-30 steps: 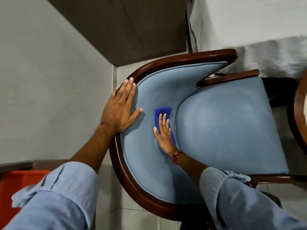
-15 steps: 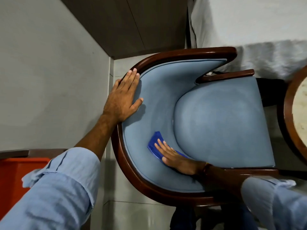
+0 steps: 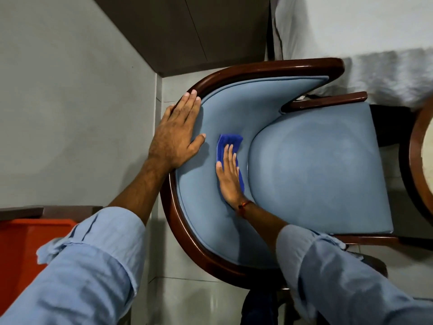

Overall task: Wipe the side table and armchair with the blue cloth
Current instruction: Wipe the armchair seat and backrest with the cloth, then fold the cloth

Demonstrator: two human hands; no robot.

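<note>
I look straight down on the armchair (image 3: 316,165), light blue upholstery in a curved dark wood frame. My left hand (image 3: 178,137) lies flat and open on the top of the padded backrest, fingertips reaching the wooden rim. My right hand (image 3: 228,174) presses the folded blue cloth (image 3: 230,143) flat against the inner face of the backrest, close to the seam with the seat cushion. Part of the cloth is hidden under my palm. The round side table (image 3: 419,165), wood-rimmed with a pale top, shows only at the right edge.
A grey wall (image 3: 70,102) runs close along the chair's left side. An orange bin (image 3: 25,249) stands at the lower left. A bed with white sheets (image 3: 363,38) lies beyond the chair. Pale floor tiles (image 3: 199,299) show under the chair.
My right hand has slid the cloth back up the backrest from its lower curve to the middle. My left hand has stayed on the backrest top.
</note>
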